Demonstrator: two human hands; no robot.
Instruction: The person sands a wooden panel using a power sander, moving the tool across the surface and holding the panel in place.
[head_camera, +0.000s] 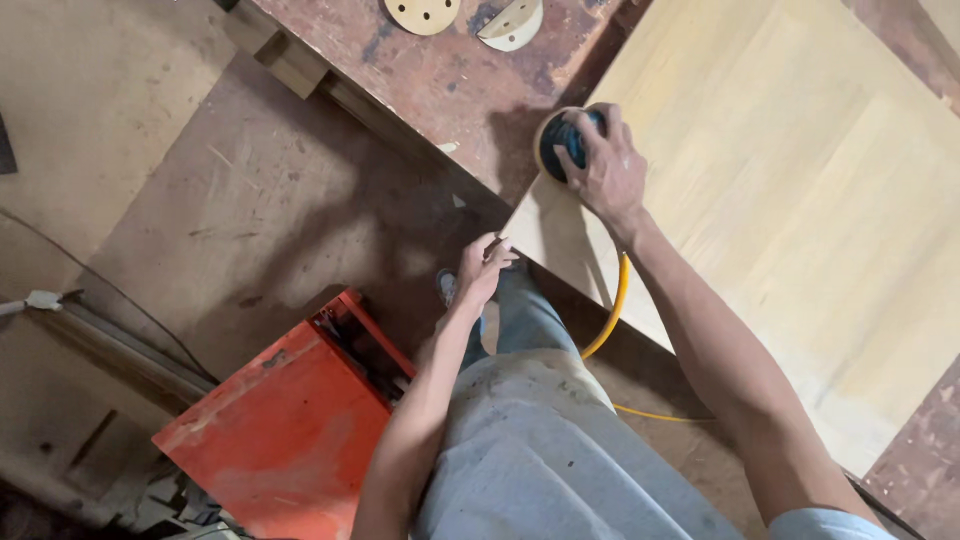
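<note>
The right hand (605, 170) is pressing down on a round palm sander (565, 138), its grip closed over the tool's dark top. The sander is sitting at the near-left corner of the pale wood panel (790, 200), which is lying on the worn bench (470, 80). The left hand (483, 268) is pinching the panel's edge at about 8 o'clock from the sander, steadying it. A yellow hose (612, 310) is trailing toward 6 o'clock. Judged step: sanding the corner; the next pass calls for flat, even pressure along the edge.
</note>
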